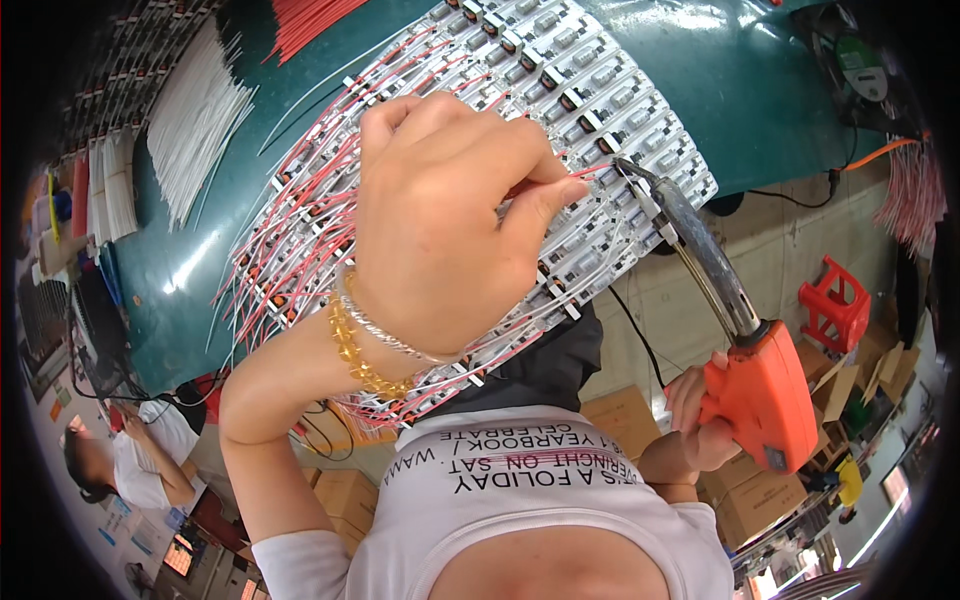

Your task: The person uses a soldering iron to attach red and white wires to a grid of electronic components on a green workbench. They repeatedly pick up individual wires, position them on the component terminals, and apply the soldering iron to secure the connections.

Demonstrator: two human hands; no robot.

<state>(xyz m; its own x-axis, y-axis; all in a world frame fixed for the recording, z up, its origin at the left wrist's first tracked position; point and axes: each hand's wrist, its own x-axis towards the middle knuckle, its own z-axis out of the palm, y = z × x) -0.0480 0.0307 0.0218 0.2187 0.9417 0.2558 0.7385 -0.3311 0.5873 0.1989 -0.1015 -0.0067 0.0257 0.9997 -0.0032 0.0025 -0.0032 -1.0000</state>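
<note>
- Head view, the surface: we look down on a dark green worktable point(760, 90) that shines under the room light. A wide sheet of small white circuit boards point(590, 80) lies across it, each board carrying red and white leads.
- Head view, on the table's left: a fan of loose white wires point(195, 125) lies near the far-left edge, and a bundle of red wires point(305, 25) sits at the top edge.
- Head view, the room: beyond the table's right side we see a pale floor with a red plastic stool point(835, 300) and brown cardboard boxes point(625, 415) below the table edge. Another person in a white top point(150, 450) sits at lower left, well apart from us.
- Head view, our left hand point(440, 220): it hovers over the middle of the board sheet, fingers curled in, thumb and forefinger pinched tight on a thin red wire point(590, 173) just beside the iron's tip. Two bracelets ring the wrist.
- Head view, our right hand point(695, 420): its fingers are clenched around the orange handle of a soldering iron point(755, 385). The dark metal barrel slants up and left, its tip touching the boards at the right edge of the sheet.
</note>
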